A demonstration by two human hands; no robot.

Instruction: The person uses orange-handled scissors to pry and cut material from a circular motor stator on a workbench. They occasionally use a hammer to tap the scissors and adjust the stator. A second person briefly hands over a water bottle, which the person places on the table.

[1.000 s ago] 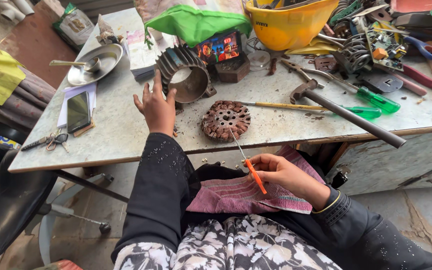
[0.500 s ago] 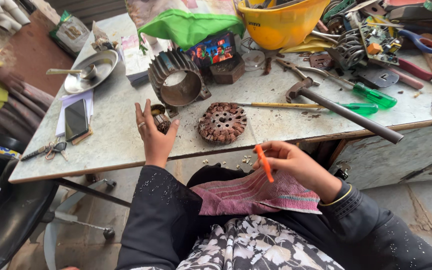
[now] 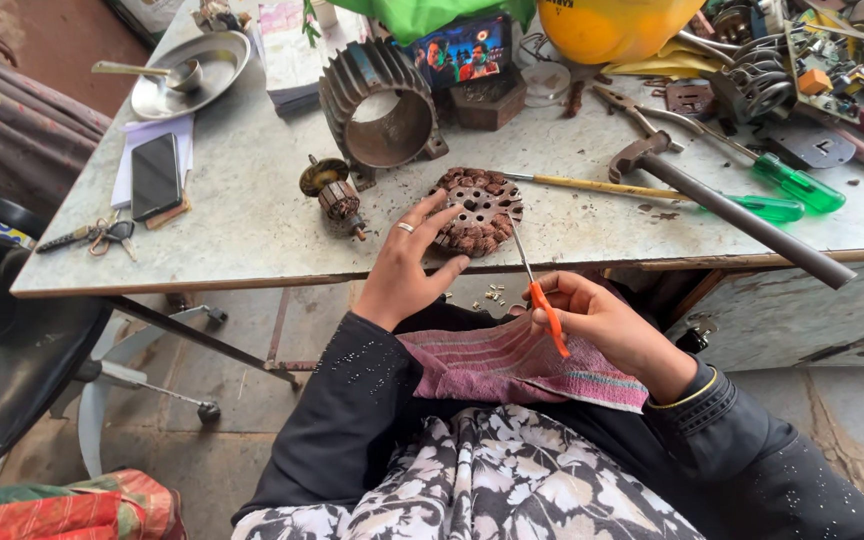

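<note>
Grey worn table (image 3: 252, 230), black chair (image 3: 12, 340) at left, stone-slab floor (image 3: 852, 410), daylight.

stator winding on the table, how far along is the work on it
Done: the finned motor housing stands empty, and the rotor lies apart beside it. In hand: the left hand steadies the stator winding at the table's edge, while the right hand holds the orange-handled screwdriver with its tip at the winding. Left: the copper coils look intact in the core.

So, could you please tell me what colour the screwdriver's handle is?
Orange, on the screwdriver in the right hand; head view.
</note>
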